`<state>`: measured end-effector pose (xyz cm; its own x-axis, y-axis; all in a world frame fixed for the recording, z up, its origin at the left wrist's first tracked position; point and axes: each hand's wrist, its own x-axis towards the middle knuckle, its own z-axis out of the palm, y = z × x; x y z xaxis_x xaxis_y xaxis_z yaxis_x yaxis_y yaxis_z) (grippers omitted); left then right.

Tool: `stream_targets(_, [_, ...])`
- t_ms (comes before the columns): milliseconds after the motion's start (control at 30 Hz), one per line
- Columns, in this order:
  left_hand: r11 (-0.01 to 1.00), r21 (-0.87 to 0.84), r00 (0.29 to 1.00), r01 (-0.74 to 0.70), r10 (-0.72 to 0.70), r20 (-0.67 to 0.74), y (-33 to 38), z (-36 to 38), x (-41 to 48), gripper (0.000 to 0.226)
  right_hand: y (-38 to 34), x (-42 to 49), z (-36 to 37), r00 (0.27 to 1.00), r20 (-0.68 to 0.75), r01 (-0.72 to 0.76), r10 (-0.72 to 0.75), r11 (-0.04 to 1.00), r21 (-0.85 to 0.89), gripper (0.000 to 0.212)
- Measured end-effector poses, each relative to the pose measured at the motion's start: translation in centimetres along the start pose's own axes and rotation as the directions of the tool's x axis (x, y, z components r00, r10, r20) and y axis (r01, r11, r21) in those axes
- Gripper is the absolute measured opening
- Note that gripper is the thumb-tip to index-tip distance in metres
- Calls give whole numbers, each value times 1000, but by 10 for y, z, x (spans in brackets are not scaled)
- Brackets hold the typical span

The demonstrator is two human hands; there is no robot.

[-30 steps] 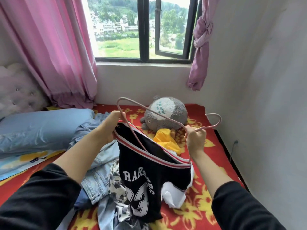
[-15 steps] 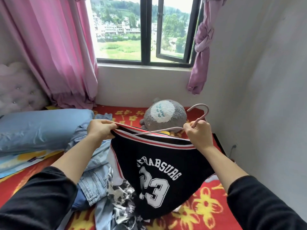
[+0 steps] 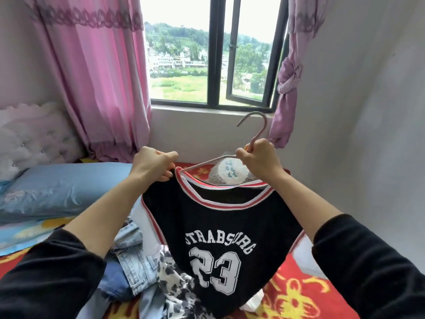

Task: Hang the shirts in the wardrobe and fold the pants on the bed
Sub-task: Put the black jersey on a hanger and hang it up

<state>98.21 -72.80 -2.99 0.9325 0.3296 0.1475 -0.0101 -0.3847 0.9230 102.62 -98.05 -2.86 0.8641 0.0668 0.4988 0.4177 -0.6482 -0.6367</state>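
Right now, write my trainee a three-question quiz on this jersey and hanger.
1. True or false: the right hand grips the hanger just below its hook.
2. Which number is printed on the black jersey? A 32, B 23, C 13.
3. Which of the two hands pinches the jersey's fabric at the shoulder?
Key: 1 true; 2 B; 3 the left hand.
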Motion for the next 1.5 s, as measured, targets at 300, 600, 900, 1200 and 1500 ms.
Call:
stream_targets(300, [851,430,950,-300,305,59,0,-54,-54,23,-59,8,-44,995,-6,96,-97,967,236,37])
stream_targets(600, [727,540,839,-424,539,-67,14,-95,-154,11,-126,-26,-39,954,125,239,-271,945,222,43])
stream_targets(900, [858,485,786,-167,413,-461,-12,-197,-245,16,-219,-82,8,717,413,361,-561,807,468,43])
stream_targets(1200, [865,494,709,86,295,-640,-58,-359,-370,14,-339,-165,117,596,525,281,-608,770,572,43])
stream_targets(1500, [738,545,627,397,215,-748,-111,-530,-501,18,-527,-297,215,439,609,201,-661,732,651,44])
